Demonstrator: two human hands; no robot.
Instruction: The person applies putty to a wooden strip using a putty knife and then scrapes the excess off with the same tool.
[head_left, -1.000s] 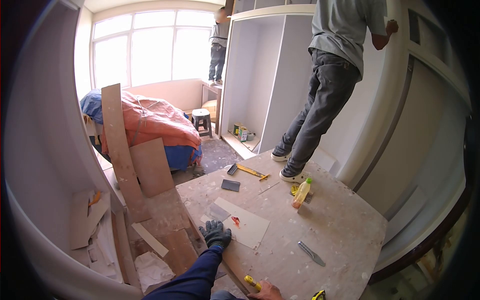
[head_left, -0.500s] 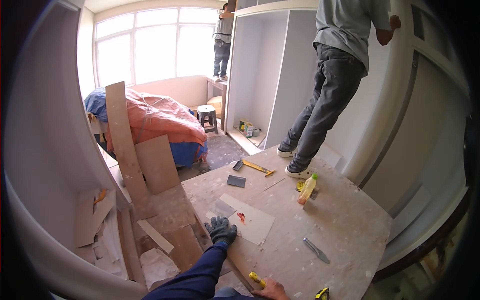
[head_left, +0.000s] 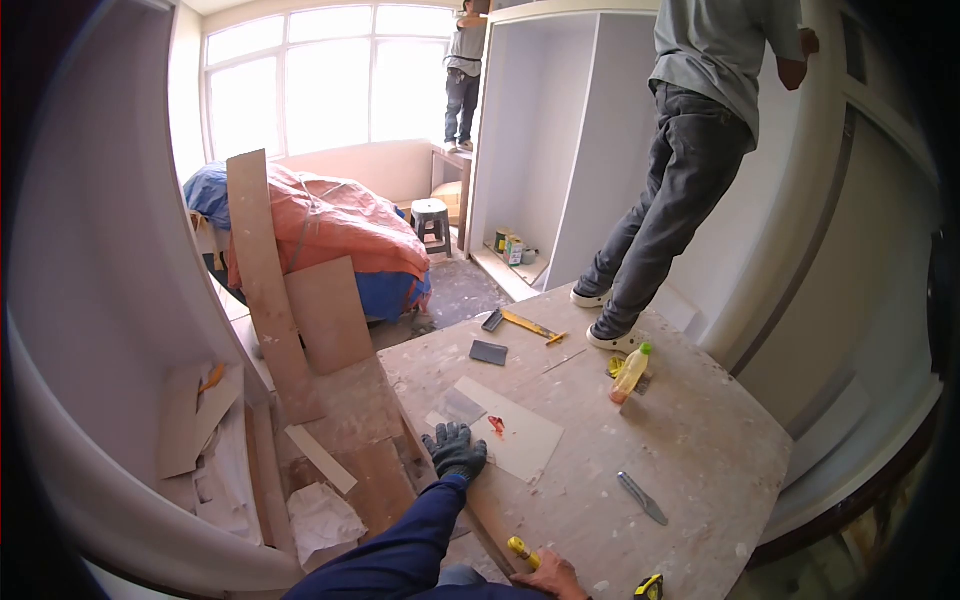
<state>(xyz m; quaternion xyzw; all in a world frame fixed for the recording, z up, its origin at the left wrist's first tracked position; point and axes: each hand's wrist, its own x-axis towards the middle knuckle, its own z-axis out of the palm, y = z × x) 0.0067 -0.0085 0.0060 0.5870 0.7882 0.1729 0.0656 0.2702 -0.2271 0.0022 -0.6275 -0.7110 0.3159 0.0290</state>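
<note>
The left arm, sleeved in dark blue, stretches forward with the dark-gloved left hand laid palm down, fingers spread, while the bare right hand sits low at the bottom edge of view, knuckles up, fingers curled closed.

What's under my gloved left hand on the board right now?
The gloved left hand lies flat, fingers spread, on the worktable edge by the pale sheet. Whatever is beneath the palm is covered. The right hand grips a yellow-handled tool.
</note>
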